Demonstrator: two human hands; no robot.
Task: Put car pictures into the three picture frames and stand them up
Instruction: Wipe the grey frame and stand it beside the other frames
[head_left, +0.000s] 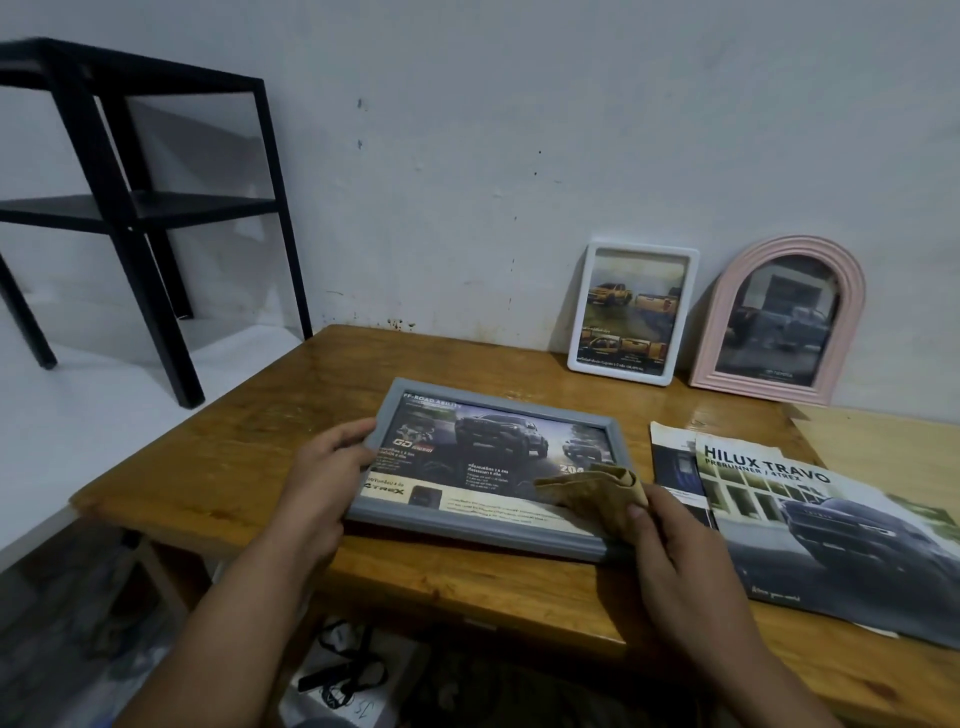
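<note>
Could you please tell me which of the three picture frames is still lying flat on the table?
The grey frame, held by both hands. The white frame and the pink arched frame already stand against the wall.

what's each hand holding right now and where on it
The left hand grips the grey frame by its left edge. The right hand pinches a brown cloth at its right end.

Scuffed pale wall (467, 156), wooden table (249, 415); black metal shelf (135, 208), white floor (78, 415)
</note>
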